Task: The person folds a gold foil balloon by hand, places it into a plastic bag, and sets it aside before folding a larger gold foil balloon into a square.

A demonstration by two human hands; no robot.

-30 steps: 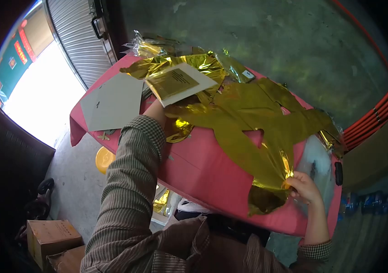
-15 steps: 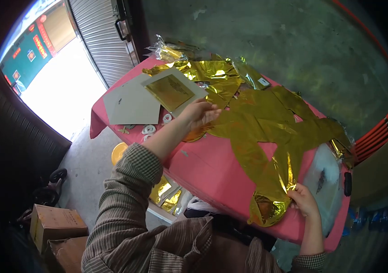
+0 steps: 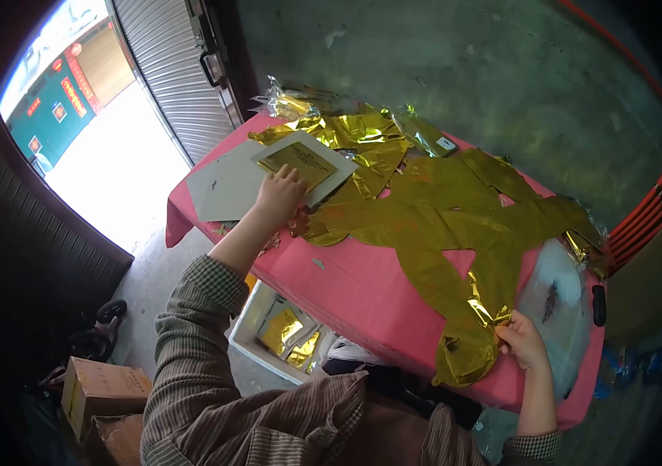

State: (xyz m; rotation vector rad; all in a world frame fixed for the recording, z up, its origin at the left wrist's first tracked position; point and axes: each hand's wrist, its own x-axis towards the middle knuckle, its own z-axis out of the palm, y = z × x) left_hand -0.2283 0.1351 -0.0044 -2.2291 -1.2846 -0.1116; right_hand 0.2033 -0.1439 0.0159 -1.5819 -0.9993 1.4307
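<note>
Gold foil (image 3: pixel 455 221) lay across the pink table (image 3: pixel 346 283), pinched in my right hand (image 3: pixel 522 339) at four o'clock; well apart, at ten, my left hand (image 3: pixel 282 194) touched a printed card (image 3: pixel 323 177), grip unclear.

Bright doorway beside grey wall (image 3: pixel 439 70)

"What's on that pink cloth-covered table (image 3: pixel 331 272)?"

"A broad gold foil shape (image 3: pixel 494 225) with gaps in it, sprawled over the middle."

"And left?"

"A large pale grey flat board (image 3: pixel 226 186), overlapped by a smaller board with a printed gold panel (image 3: pixel 319 165). Beyond them there's shiny crumpled gold foil (image 3: pixel 346 130), near a clear plastic packet with a white label (image 3: pixel 426 138)."

"Right end?"

"A pale translucent sheet (image 3: pixel 556 303) and a black oblong object (image 3: pixel 599 305)."
</note>
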